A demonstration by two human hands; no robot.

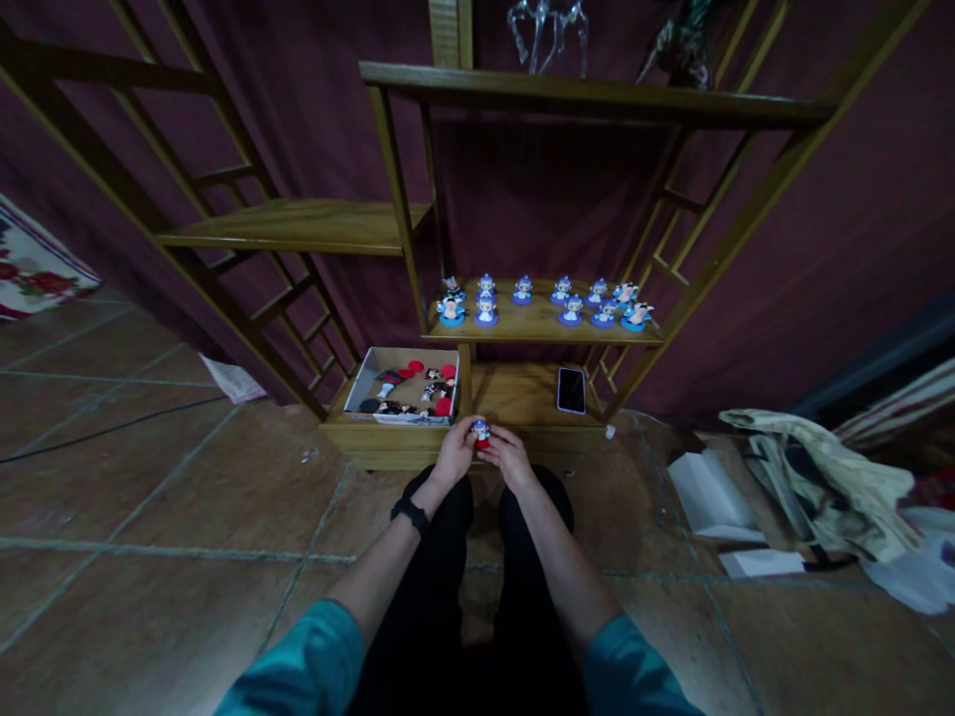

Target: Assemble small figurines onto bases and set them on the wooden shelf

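Between both hands, in front of the lowest shelf, is a small figurine (pixel 480 432) with a blue-and-white top and a red base. My left hand (pixel 455 452) has its fingers closed on the figurine's left side. On the other side, my right hand (pixel 510 455) grips it near the red base. Just beyond my left hand stands an open cardboard box (pixel 358 383) holding several figurines and red round bases. On the shelf above, several blue-and-white figurines (pixel 523 290) sit upright in two rows on blue or purple bases.
A dark-screened phone (pixel 571 390) lies on the lowest shelf (pixel 514 383) at the right. The wooden rack has a higher left shelf (pixel 298 225) and a top shelf (pixel 597 94) bearing a glass ornament (pixel 548 35). White boxes (pixel 712 495) and a cloth bag (pixel 836 487) lie on the right floor.
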